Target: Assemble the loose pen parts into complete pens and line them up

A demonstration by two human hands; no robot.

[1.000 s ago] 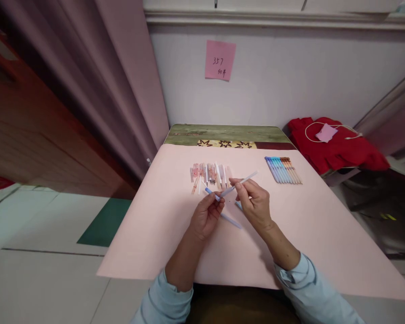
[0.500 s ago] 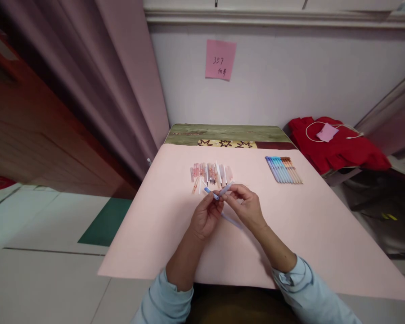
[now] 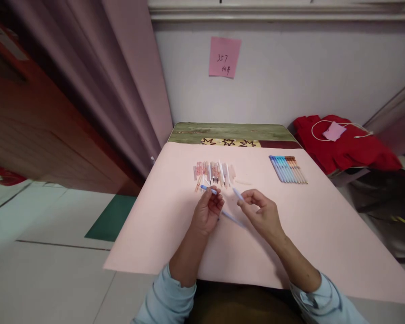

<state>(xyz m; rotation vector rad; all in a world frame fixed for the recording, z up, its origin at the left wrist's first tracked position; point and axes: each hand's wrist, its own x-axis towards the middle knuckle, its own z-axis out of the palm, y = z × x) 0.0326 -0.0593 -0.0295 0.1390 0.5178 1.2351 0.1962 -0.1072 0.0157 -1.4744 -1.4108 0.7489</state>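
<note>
Between the thumb and fingers of my left hand (image 3: 208, 212) is a short blue pen part (image 3: 208, 189), held slantwise over the table. My right hand (image 3: 261, 213) pinches a pale lavender-blue pen part (image 3: 237, 194), its free end pointing up and left. The two pieces are apart. Below them, a slim pale blue pen piece (image 3: 232, 219) lies on the pink table covering. Just beyond my hands are several pen parts (image 3: 213, 171) in a rough row, clear pinkish tubes and white refills with dark tips among them.
Several pens (image 3: 288, 169), blue ones on the left and brown-orange on the right, lie side by side at the back right. A thin cream-coloured stick (image 3: 243, 182) rests near the parts. Past the table's right edge is red cloth (image 3: 346, 150) with a white cable on it.
My hands have separated. The right one has moved right with the lavender-blue part, away from the blue part in my left hand. The view has shifted slightly.
</note>
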